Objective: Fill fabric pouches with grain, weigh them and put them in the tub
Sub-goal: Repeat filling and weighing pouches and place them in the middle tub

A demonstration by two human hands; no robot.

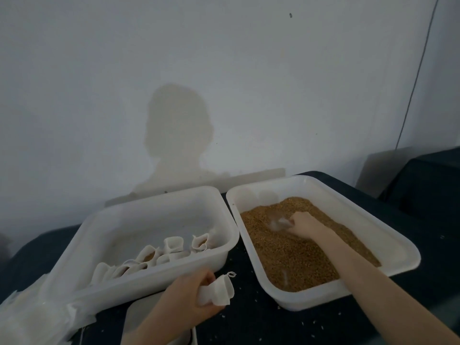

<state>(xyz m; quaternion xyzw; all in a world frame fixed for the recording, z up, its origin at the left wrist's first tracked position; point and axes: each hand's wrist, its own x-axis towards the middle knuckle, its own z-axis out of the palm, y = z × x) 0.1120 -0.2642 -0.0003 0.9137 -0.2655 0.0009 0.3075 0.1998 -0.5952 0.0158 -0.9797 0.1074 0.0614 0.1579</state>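
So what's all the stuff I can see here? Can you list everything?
Grain tub: one, white, on the right, holding brown grain.
Scoop: one, clear, in the grain, held by the right hand.
Pouch tub: one, white, on the left.
Filled pouches: several, cream, lined along the pouch tub's near side.
Empty pouch: one, white, held in the left hand.
Spare fabric: a pile, white, bottom left.
Table cover: one, dark, strewn with spilled grains.
Scale: probably one, pale, mostly hidden under the left arm.
Left hand: grips the empty pouch.
Right hand: grips the scoop.
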